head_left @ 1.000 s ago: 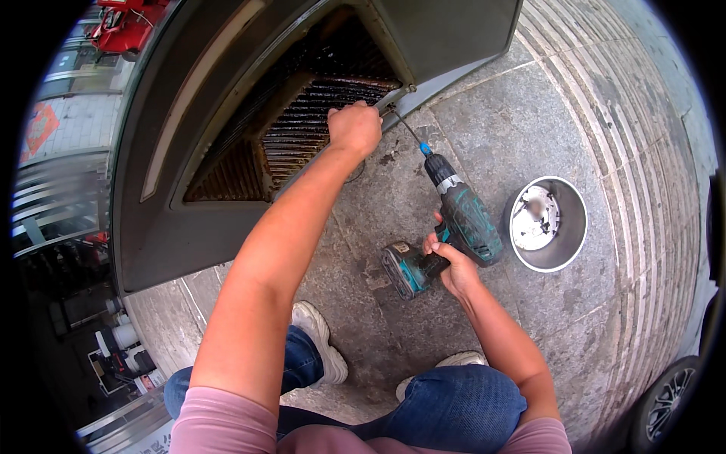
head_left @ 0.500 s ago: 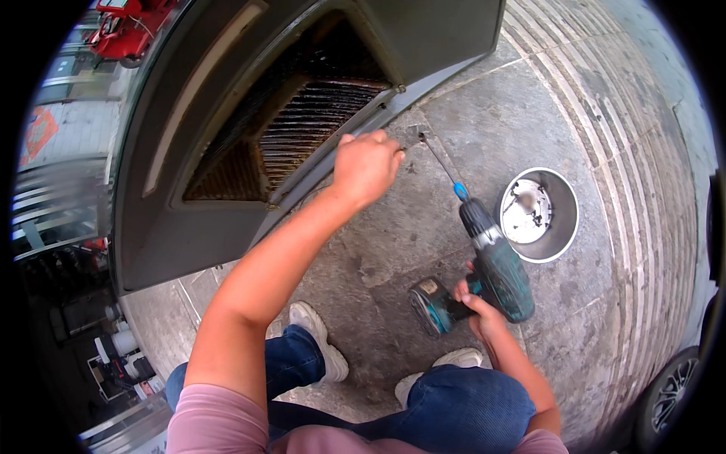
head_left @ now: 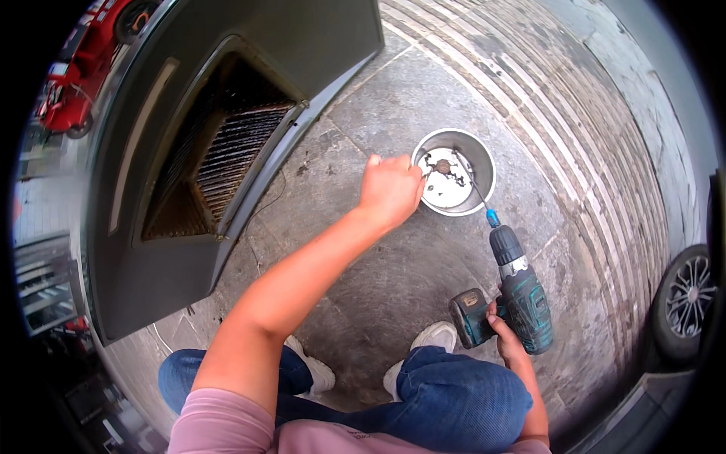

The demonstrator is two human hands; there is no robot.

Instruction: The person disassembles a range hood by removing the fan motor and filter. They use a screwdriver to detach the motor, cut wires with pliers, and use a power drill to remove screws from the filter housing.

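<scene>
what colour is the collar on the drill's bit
The collar is bright blue; it shows in the head view, next to the dark chuck.

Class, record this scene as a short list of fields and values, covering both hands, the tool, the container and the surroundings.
Left hand: at the left rim of the metal pot; its grip is hidden
Right hand: holds the teal-and-black drill
Drill bit: tip shows within the pot's outline
Pot contents: dark pieces
Left side: grey appliance with a grimy ribbed grille
Right edge: vehicle wheel
Ground: stone paving
</scene>
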